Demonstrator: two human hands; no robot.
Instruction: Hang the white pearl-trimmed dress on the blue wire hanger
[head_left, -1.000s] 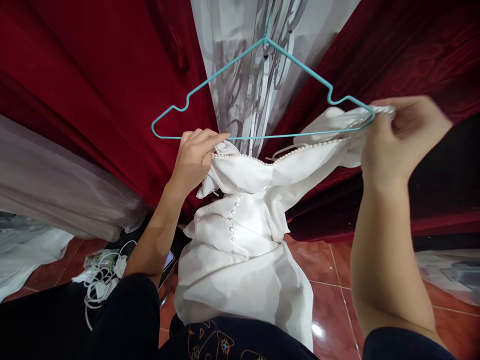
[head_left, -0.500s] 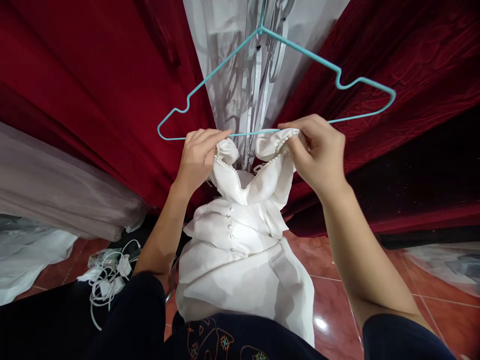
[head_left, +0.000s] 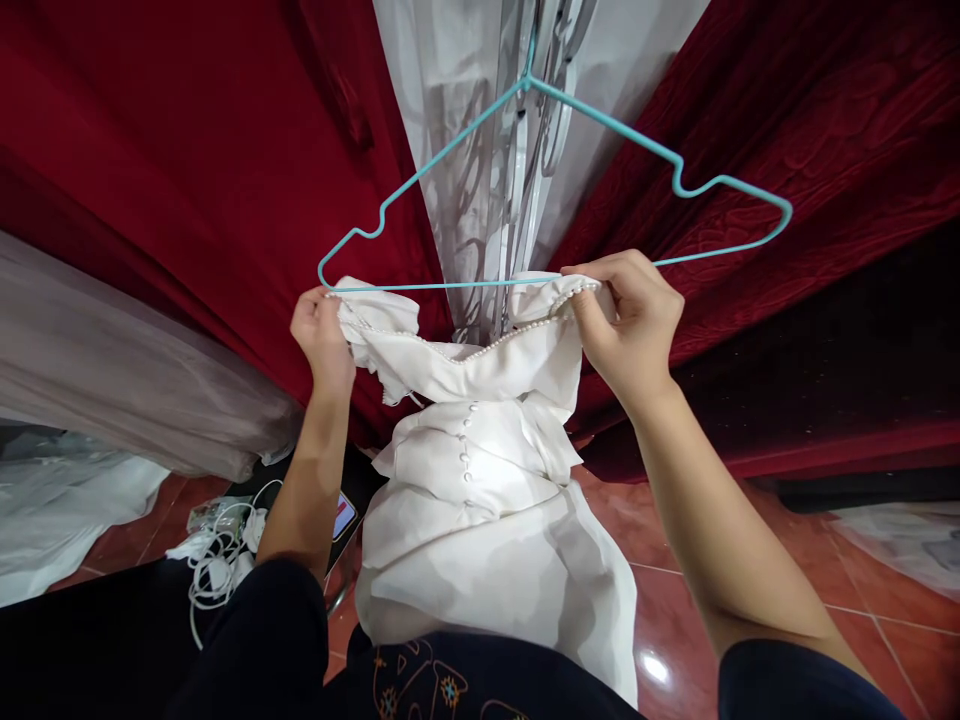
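Note:
A white dress (head_left: 480,460) with a beaded neckline and a row of buttons down its front hangs before me. My left hand (head_left: 324,335) is closed on the dress's left shoulder, near the left end of a light-blue hanger (head_left: 607,122). My right hand (head_left: 634,325) pinches the other shoulder by its beaded edge, with the hanger's bottom bar passing at the fingers. Whether those fingers also grip the bar I cannot tell. The bar runs across the top of both sleeves. The skirt falls down to my dark, embroidered shirt.
Red curtains (head_left: 210,150) hang at both sides, with a white metal rack or frame (head_left: 517,180) between them. Tangled white cables (head_left: 217,575) and a phone (head_left: 343,516) lie at the lower left. Pale tulle fabric (head_left: 112,350) hangs at the left above red floor tiles (head_left: 652,530).
My left hand has moved left and slightly down, pulling the dress's left shoulder outward, so the neckline is spread wider. The right hand still holds its shoulder.

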